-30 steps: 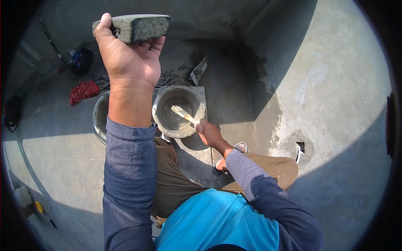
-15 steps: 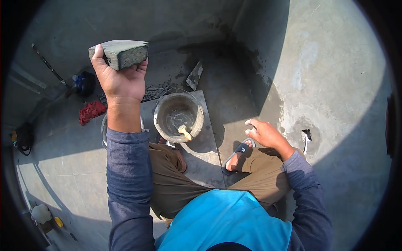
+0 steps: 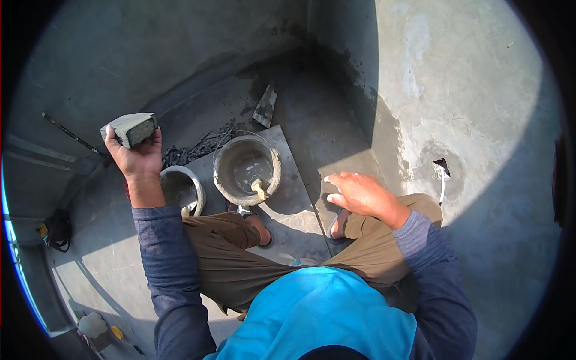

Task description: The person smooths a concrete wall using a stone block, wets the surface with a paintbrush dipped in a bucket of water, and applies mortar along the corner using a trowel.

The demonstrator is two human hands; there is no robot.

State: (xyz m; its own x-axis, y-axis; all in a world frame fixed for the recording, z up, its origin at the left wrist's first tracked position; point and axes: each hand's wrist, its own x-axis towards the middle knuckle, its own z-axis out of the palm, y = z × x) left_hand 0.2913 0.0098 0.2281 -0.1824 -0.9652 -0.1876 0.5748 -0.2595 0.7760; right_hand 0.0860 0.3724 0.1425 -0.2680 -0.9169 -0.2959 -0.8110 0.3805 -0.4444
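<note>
My left hand (image 3: 137, 161) is raised at the left, wrapped round a grey sponge-like block (image 3: 128, 128). The block has a flat top and a rough, porous-looking side, and the fingers grip it from below and at its ends. My right hand (image 3: 367, 193) hangs over my right knee with nothing in it, fingers loosely stretched and a little apart. Between my hands stands a mortar-crusted bucket (image 3: 219, 174) with a wire handle and a little liquid inside. A brush (image 3: 259, 189) leans in it, handle up. Close below my left wrist is a second, pale bucket (image 3: 201, 195), partly hidden.
A flat board (image 3: 294, 159) lies under the buckets. Grey scraps (image 3: 204, 143) and a loose slab piece (image 3: 265, 106) lie along the wall. In the right wall is a hole (image 3: 442, 165) with a white cable. A dark bag (image 3: 57, 229) sits at the left.
My left hand has moved left and down in the view with the block. My right hand has shifted slightly left and turned, its back now facing up. The view has swung, showing more of the pale bucket.
</note>
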